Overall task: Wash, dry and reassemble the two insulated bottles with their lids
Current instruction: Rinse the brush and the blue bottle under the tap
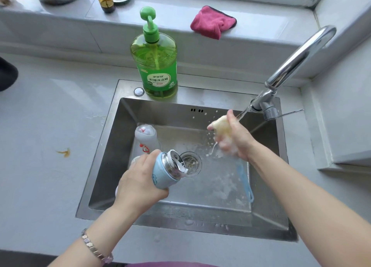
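A grey counter (50, 126) surrounds a steel sink (114, 156), seen from above. At the sink's back right corner a chrome faucet (297, 59) arches over the basin, with water running from its spout. A large green pump bottle of dish soap (155, 65) stands on the sink's back rim. On the ledge behind the sink lies a crumpled pink cloth (212, 22).

Over the front left of the sink, the person's left hand (138, 184) grips a pale blue insulated bottle (166, 170), fingers wrapped round its body. The bottle has no lid and is tilted so its steel mouth, foamy inside, points towards the sink's drain (191, 163). A second bottle, white with red markings (144, 138), lies on the sink floor at the left, just behind the blue one.

At the back right of the sink, the right hand (236, 140) squeezes a sudsy yellow sponge (223, 126) under the stream. A thin blue handle (246, 184) lies on the sink floor at the right.
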Tool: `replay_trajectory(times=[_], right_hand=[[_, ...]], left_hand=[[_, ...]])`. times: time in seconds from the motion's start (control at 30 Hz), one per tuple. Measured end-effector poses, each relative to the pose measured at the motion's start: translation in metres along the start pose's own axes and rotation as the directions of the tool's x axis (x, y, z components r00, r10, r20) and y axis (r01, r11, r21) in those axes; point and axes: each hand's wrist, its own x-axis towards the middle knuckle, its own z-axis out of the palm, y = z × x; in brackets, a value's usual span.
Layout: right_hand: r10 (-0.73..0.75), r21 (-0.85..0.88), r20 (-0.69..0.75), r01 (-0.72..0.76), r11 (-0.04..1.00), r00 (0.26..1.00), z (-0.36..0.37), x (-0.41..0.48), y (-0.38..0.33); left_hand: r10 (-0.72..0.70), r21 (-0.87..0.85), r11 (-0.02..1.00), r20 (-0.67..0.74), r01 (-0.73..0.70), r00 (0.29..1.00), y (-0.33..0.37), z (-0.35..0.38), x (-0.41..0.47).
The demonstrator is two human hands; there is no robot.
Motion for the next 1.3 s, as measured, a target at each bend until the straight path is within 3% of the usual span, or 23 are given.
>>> replay_trajectory(times=[0.17,0.43,0.57,0.73,1.03,1.2,1.3], right_hand=[[-0.011,-0.074,-0.163,-0.001,0.997,0.987,0.007,-0.002,-0.001],[-0.199,-0.235,-0.235,0.142,0.961,0.952,0.015,-0.007,-0.006],[-0.132,-0.166,-0.171,0.104,0.981,0.976,0.009,-0.007,-0.006],[-0.094,0.03,0.033,0.093,0.995,0.995,-0.01,-0.014,-0.008],[-0.093,0.11,0.128,0.079,0.991,0.987,-0.02,-0.019,-0.007],[-0.053,0.07,0.127,0.044,0.997,0.991,-0.013,-0.012,-0.009],[-0.035,0.167,0.177,0.005,0.986,0.984,-0.012,-0.011,-0.01]], left_hand=[[0.002,0.01,1.0,0.006,-0.002,1.0,0.0,0.0,0.001],[0.004,0.019,1.0,0.011,-0.004,1.0,0.002,0.0,-0.001],[0.007,0.03,1.0,0.003,-0.007,1.0,0.002,-0.001,-0.001],[-0.017,0.03,0.999,-0.011,0.017,1.0,0.001,-0.003,-0.001],[-0.061,0.035,0.998,-0.003,0.061,0.998,0.0,-0.003,-0.002],[-0.067,0.037,0.997,-0.014,0.067,0.998,-0.003,-0.002,-0.003],[-0.075,0.041,0.996,-0.016,0.075,0.997,-0.005,-0.002,-0.004]])
